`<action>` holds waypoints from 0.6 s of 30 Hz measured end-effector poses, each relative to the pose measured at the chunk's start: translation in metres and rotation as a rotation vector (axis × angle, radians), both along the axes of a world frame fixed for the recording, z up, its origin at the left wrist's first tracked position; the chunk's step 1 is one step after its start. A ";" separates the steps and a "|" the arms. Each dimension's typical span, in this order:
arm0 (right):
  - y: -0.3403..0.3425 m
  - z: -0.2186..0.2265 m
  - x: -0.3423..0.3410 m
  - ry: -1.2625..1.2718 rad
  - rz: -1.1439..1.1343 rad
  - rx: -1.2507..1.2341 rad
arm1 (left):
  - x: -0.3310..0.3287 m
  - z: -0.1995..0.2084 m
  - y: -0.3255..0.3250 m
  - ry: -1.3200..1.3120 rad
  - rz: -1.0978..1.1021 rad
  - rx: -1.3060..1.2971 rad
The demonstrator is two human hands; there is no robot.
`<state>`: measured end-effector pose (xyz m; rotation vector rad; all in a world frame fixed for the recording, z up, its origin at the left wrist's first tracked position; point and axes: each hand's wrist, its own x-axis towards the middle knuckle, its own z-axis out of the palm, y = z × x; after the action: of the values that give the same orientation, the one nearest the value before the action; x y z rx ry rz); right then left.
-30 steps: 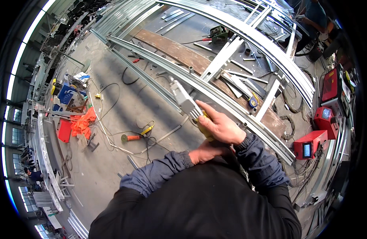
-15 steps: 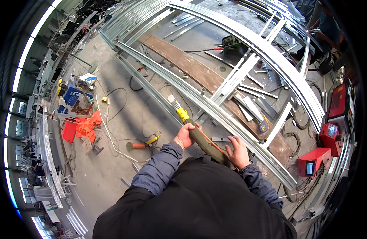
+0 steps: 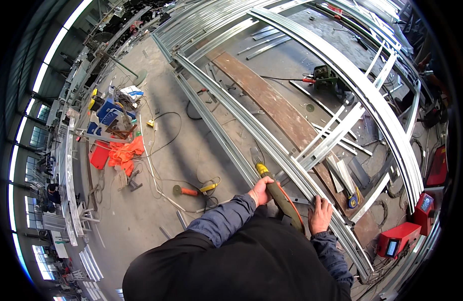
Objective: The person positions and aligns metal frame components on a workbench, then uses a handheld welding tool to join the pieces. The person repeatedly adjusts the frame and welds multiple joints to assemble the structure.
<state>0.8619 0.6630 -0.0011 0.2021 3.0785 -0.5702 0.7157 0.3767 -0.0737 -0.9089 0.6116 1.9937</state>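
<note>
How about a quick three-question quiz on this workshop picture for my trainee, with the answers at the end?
1. Multiple choice: what is in the left grip?
A) a brown plank
B) a dark tool with a yellow collar
C) a blue crate

2. True or false: in this picture, the tape measure lies to the right of the orange-handled tool.

3. What colour is the cloth beside the red case?

Key: 1. B; 2. True; 3. Orange.
</note>
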 end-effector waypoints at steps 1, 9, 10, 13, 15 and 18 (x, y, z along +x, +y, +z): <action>-0.006 0.001 -0.003 -0.019 -0.026 0.004 | -0.004 0.001 -0.001 0.021 -0.005 0.011; -0.026 -0.016 -0.030 -0.070 -0.136 0.067 | -0.035 -0.013 -0.005 -0.030 0.020 0.015; -0.025 -0.016 -0.030 -0.066 -0.143 0.050 | -0.042 -0.015 -0.005 -0.046 0.046 0.027; -0.017 -0.014 -0.034 -0.101 -0.108 0.030 | -0.061 -0.023 -0.012 -0.077 -0.027 -0.123; -0.012 -0.013 -0.036 -0.129 -0.096 0.010 | -0.073 -0.030 -0.016 -0.077 -0.080 -0.168; -0.006 -0.006 -0.036 -0.104 -0.052 -0.015 | -0.079 -0.033 -0.011 0.000 -0.092 -0.267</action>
<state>0.8259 0.6566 -0.0074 0.3021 2.9749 -0.5658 0.6363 0.3658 -0.1067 -1.0190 0.9193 1.8577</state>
